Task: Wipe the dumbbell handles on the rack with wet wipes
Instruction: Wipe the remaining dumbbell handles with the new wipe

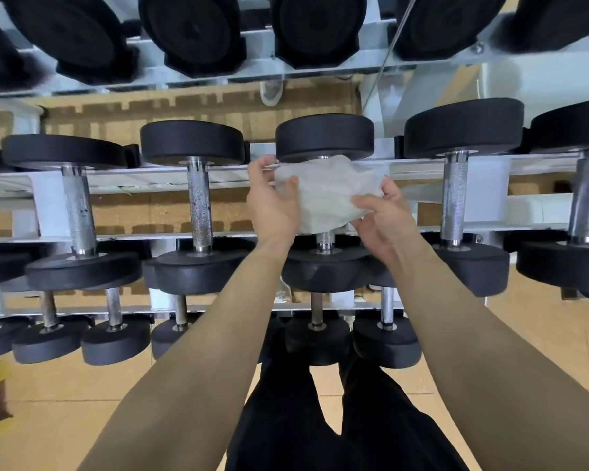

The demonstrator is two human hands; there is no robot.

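Observation:
A white wet wipe (327, 195) is spread over the handle of the middle dumbbell (324, 137) on the rack's middle tier. My left hand (272, 202) grips the wipe's left edge and my right hand (385, 215) grips its right edge. The wipe hides most of that handle; only its lower chrome end (325, 242) shows. Bare knurled handles stand to the left (200, 205) and to the right (453, 198).
The white metal rack (48, 198) has three tiers of black dumbbells: large ones on top (191, 28), smaller ones below (116, 338). My legs in black trousers (320, 419) stand close to the lowest tier. The floor is tan.

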